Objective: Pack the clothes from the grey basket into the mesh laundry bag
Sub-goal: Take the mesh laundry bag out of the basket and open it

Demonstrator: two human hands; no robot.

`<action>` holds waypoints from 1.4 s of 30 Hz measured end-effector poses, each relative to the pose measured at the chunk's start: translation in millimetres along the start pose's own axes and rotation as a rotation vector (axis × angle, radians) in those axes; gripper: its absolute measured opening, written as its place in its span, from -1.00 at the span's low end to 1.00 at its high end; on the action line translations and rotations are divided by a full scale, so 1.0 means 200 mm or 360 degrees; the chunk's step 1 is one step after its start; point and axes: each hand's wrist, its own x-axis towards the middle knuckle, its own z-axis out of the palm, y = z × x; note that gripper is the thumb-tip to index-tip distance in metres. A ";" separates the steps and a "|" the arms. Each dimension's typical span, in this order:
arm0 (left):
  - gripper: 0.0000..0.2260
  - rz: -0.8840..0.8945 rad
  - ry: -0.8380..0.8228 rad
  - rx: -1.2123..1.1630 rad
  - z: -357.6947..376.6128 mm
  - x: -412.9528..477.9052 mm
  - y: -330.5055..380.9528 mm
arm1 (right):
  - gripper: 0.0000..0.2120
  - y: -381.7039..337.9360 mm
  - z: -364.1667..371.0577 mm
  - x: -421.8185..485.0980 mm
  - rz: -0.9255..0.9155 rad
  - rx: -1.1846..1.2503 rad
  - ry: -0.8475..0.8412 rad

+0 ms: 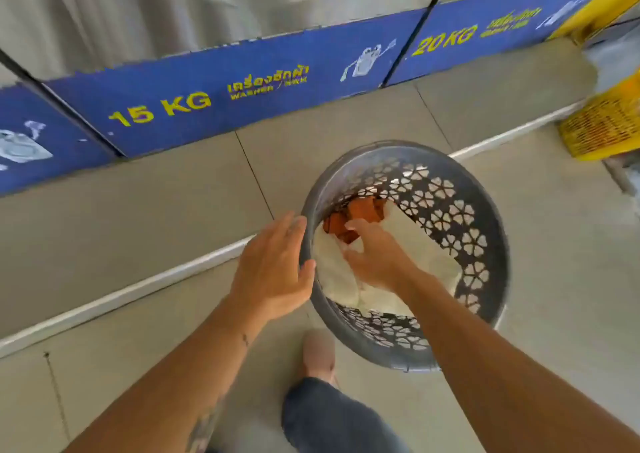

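Observation:
A round grey basket [450,210] with flower-shaped holes stands on the tiled floor. Inside it lie a cream-white cloth [426,245] and an orange garment [360,213] toward the far side. My left hand [273,262] rests on the outside of the basket's left rim, thumb hooked over the edge, fingers spread. Down inside the basket, my right hand [374,255] has its fingers curled into the white cloth beside the orange garment. No mesh laundry bag is in view.
Washing machines with a blue band [207,96] marked 15 KG and 20 KG line the far side. A yellow crate [602,127] sits at the right. My foot [318,352] and knee are just in front of the basket. A white floor strip [138,290] runs diagonally.

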 end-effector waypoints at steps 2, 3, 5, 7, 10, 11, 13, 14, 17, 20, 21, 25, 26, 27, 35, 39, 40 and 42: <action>-0.37 0.0140 0.0173 -0.0081 0.13 0.06 -0.06 | -0.49 0.11 0.12 0.10 0.0081 -0.0130 0.0015; -0.37 0.0199 0.0253 -0.0106 0.20 0.08 -0.09 | -0.46 0.17 0.17 0.14 0.0143 -0.0185 0.0014; -0.37 0.0286 0.0403 -0.0196 0.29 0.11 -0.13 | -0.39 0.25 0.25 0.23 0.0250 -0.0193 -0.0053; -0.37 0.0371 0.0564 -0.0264 0.36 0.13 -0.16 | -0.37 0.28 0.31 0.29 0.0248 -0.0067 -0.0098; -0.38 0.0503 0.0721 -0.0314 0.39 0.15 -0.21 | -0.42 0.29 0.35 0.33 0.0135 0.0060 -0.0068; -0.38 0.0541 0.0751 -0.0298 0.39 0.16 -0.22 | -0.44 0.28 0.34 0.34 0.0087 0.0046 -0.0045; -0.38 0.0574 0.0766 -0.0215 0.39 0.17 -0.24 | -0.51 0.25 0.32 0.35 -0.0043 -0.0018 0.0020; -0.37 0.0574 0.0749 -0.0170 0.38 0.18 -0.24 | -0.54 0.23 0.30 0.34 -0.0101 -0.0051 0.0081; -0.40 0.0489 0.0515 -0.0085 0.31 0.13 -0.25 | -0.62 0.16 0.23 0.24 -0.0231 0.0015 0.0341; -0.44 0.0410 0.0450 0.0119 0.21 -0.07 -0.23 | -0.67 0.09 0.21 0.01 -0.0359 0.0327 0.0674; -0.45 0.0368 0.0485 0.0100 0.19 -0.16 -0.22 | -0.66 0.06 0.20 -0.08 -0.0402 0.0446 0.0772; -0.50 0.0336 0.0714 -0.0028 0.16 -0.56 -0.16 | -0.55 -0.03 0.18 -0.43 -0.0706 0.0807 0.1007; -0.51 0.0333 0.0779 -0.0113 0.15 -0.65 -0.14 | -0.56 -0.05 0.19 -0.52 -0.0803 0.0863 0.1023; -0.52 0.0313 0.0829 -0.0261 0.15 -0.72 -0.11 | -0.57 -0.08 0.20 -0.62 -0.0891 0.0918 0.1015; -0.39 0.0195 0.1102 -0.0861 0.16 -1.19 0.09 | -0.59 -0.27 0.49 -1.12 -0.1283 0.0948 0.0752; -0.42 0.0124 0.1183 -0.0523 0.17 -1.32 0.03 | -0.59 -0.34 0.57 -1.21 -0.1342 0.1027 0.0648; -0.41 0.0077 0.1215 -0.0461 0.17 -1.35 0.00 | -0.59 -0.35 0.59 -1.21 -0.1337 0.1022 0.0619; -0.43 -0.0007 0.1300 -0.0373 0.16 -1.39 -0.07 | -0.58 -0.39 0.61 -1.19 -0.1304 0.0970 0.0595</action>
